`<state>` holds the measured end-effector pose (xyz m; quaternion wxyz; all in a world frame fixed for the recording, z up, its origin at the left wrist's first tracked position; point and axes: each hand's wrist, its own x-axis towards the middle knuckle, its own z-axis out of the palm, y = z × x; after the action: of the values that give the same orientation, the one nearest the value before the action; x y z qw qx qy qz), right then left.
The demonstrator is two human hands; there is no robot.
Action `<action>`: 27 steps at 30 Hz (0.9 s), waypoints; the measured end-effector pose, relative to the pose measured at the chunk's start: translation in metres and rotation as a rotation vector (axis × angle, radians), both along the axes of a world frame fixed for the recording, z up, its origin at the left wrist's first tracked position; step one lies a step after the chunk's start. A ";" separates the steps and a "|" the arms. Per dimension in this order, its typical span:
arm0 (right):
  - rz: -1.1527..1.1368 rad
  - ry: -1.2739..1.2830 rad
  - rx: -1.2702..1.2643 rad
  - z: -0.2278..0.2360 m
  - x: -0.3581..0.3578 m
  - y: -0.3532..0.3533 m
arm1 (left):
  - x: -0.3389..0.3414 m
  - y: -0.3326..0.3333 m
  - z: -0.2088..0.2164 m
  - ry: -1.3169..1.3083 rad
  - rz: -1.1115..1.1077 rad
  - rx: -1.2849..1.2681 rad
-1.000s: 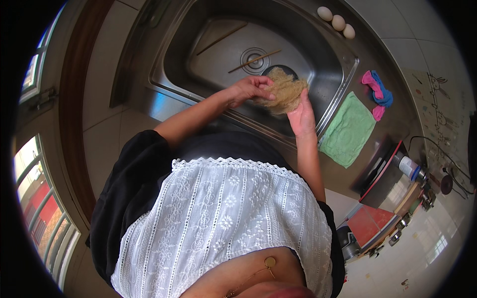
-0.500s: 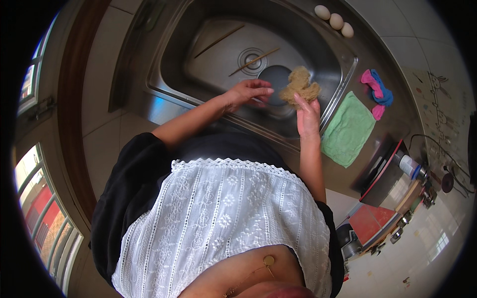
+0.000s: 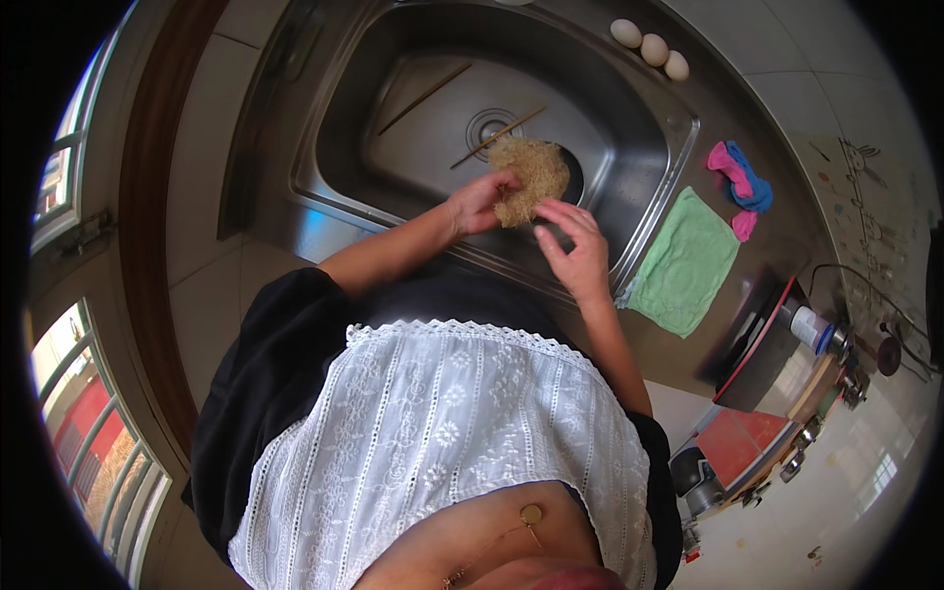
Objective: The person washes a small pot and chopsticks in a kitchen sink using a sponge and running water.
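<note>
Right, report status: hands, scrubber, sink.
Left hand gripping tan fibrous scrubber pad over steel sink. Right hand open beside it, fingertips close. Two wooden chopsticks lying in the basin.

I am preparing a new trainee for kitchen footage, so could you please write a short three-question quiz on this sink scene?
1. Which hand grips the tan fibrous scrubbing pad over the stainless steel sink?
2. True or false: the right hand is open beside the pad.
3. How many pale eggs lie on the counter behind the sink: A two, B three, C five?

Key:
1. The left hand.
2. True; its fingers are spread, touching the pad's edge at most.
3. B.
</note>
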<state>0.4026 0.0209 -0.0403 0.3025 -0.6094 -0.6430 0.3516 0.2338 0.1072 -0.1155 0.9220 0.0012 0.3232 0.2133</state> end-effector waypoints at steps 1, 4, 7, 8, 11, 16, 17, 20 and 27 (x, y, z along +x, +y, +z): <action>-0.147 0.046 0.019 -0.003 0.003 -0.001 | 0.000 0.001 0.005 -0.029 -0.014 0.054; -0.399 0.623 -0.221 -0.016 0.002 0.000 | 0.003 -0.004 0.008 0.037 -0.138 0.300; -0.545 1.014 -0.438 -0.014 -0.015 0.011 | 0.018 -0.007 0.028 0.298 -0.581 0.524; -0.456 1.110 -0.419 -0.030 -0.016 0.011 | 0.026 -0.007 0.035 0.404 -0.776 0.588; -0.688 1.199 -0.370 -0.049 -0.028 0.019 | 0.031 -0.032 -0.005 0.545 -0.694 1.615; -0.909 1.470 -0.523 -0.082 0.009 0.015 | 0.013 -0.014 0.032 0.348 -0.725 1.558; -0.877 1.331 -0.461 -0.088 0.019 0.011 | 0.007 -0.006 0.033 0.296 -0.648 1.431; -0.501 0.603 -0.362 -0.087 0.016 0.015 | -0.005 0.013 0.018 0.738 -0.363 1.217; 0.293 -0.540 -0.347 -0.070 -0.015 0.031 | 0.016 0.053 -0.042 1.068 -0.512 1.609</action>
<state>0.3876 0.0521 -0.1105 -0.0400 -0.6240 -0.7111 0.3214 0.2497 0.1607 -0.1574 0.3987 0.7907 0.4446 0.1351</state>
